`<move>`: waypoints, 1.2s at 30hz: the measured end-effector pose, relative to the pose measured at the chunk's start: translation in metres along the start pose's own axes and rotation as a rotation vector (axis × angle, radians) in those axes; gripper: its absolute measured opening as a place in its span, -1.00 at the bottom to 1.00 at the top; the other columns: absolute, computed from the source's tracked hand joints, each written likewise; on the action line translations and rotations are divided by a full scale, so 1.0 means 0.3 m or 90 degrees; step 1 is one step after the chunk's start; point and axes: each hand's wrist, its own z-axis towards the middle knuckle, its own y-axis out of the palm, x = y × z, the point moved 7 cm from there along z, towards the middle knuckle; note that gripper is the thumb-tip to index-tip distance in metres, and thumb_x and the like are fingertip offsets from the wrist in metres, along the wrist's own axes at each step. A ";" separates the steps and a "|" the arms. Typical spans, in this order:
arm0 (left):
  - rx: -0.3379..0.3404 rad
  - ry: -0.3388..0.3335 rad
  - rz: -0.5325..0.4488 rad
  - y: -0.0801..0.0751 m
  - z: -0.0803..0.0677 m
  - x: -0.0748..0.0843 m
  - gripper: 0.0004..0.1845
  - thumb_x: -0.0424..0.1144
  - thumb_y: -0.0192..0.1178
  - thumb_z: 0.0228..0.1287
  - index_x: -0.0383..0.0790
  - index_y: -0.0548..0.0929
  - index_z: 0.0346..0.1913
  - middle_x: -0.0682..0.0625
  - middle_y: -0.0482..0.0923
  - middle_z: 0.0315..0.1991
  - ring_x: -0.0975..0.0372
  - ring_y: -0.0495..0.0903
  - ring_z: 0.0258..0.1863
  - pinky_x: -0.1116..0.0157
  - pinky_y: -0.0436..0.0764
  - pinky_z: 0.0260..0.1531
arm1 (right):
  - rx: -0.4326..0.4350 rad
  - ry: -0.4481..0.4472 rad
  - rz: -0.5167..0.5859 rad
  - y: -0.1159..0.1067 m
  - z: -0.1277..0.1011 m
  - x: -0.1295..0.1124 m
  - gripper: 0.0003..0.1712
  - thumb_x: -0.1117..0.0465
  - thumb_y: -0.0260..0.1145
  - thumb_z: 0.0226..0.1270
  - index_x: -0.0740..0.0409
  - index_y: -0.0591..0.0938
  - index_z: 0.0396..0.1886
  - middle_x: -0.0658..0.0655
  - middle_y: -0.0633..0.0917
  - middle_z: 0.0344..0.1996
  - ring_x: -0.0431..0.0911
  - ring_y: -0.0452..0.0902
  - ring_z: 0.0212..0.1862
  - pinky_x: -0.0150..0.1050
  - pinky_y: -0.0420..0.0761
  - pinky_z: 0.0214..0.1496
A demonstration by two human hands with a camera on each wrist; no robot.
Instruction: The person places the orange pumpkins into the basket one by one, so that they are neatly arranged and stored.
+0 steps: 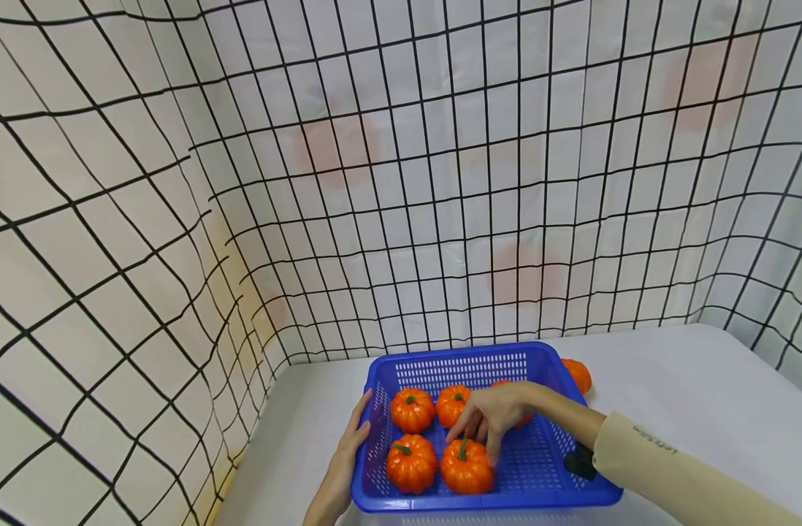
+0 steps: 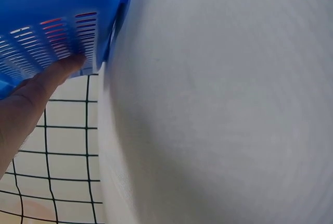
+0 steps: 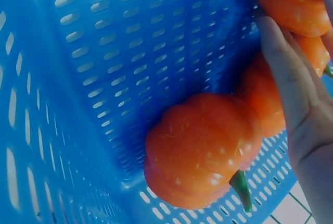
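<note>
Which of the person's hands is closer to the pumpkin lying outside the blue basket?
Right. The right hand is inside the basket, fingers on a front pumpkin, nearer the outside pumpkin behind the far right corner. The left hand rests on the basket's outer left wall, farther away.
</note>
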 end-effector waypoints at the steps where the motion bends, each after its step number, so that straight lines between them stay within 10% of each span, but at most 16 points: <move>1: 0.001 -0.003 0.002 0.000 0.000 -0.001 -0.34 0.10 -0.26 0.66 0.23 -0.11 0.69 -0.23 -0.37 0.71 -0.37 -0.23 0.63 -0.42 -0.05 0.51 | 0.007 0.002 -0.004 0.000 0.001 -0.002 -0.25 0.53 0.57 0.04 -0.01 0.70 0.27 0.12 0.74 0.20 -0.17 0.69 0.18 -0.23 0.68 0.25; 10: 0.003 -0.020 0.012 -0.001 -0.001 -0.009 -0.34 0.12 -0.26 0.66 0.28 -0.12 0.69 -0.22 -0.38 0.71 -0.38 -0.22 0.63 -0.42 -0.02 0.50 | 0.061 -0.030 -0.037 -0.089 -0.119 -0.092 -0.39 0.35 0.56 0.19 0.08 0.68 0.28 0.23 0.80 0.03 0.11 0.76 0.12 -0.35 0.73 0.08; 16: -0.006 -0.015 0.008 0.001 -0.003 -0.009 -0.33 0.15 -0.26 0.65 0.27 -0.14 0.69 -0.24 -0.39 0.71 -0.38 -0.18 0.63 -0.38 0.05 0.51 | 0.235 -0.114 -0.077 -0.253 -0.363 -0.107 -0.43 0.09 0.39 0.43 0.07 0.58 0.39 0.15 0.77 0.12 0.12 0.69 0.21 -0.26 0.70 0.18; 26: -0.018 -0.012 0.003 -0.009 -0.013 -0.010 -0.34 0.16 -0.29 0.66 0.30 -0.15 0.68 -0.25 -0.39 0.71 -0.40 -0.07 0.60 -0.26 0.29 0.47 | 0.565 0.014 -0.077 -0.374 -0.660 0.263 -0.27 -0.09 0.27 0.53 0.18 0.38 0.52 0.32 0.64 0.29 0.28 0.56 0.31 0.31 0.60 0.23; 36: -0.029 -0.019 -0.006 0.003 -0.011 -0.008 -0.33 0.18 -0.27 0.65 0.30 -0.17 0.69 -0.27 -0.40 0.70 -0.40 -0.02 0.59 -0.21 0.38 0.44 | 0.575 0.054 0.035 -0.262 -0.593 0.592 -0.14 -0.07 0.20 0.58 0.28 0.14 0.63 0.54 0.44 0.41 0.46 0.37 0.42 0.38 0.49 0.33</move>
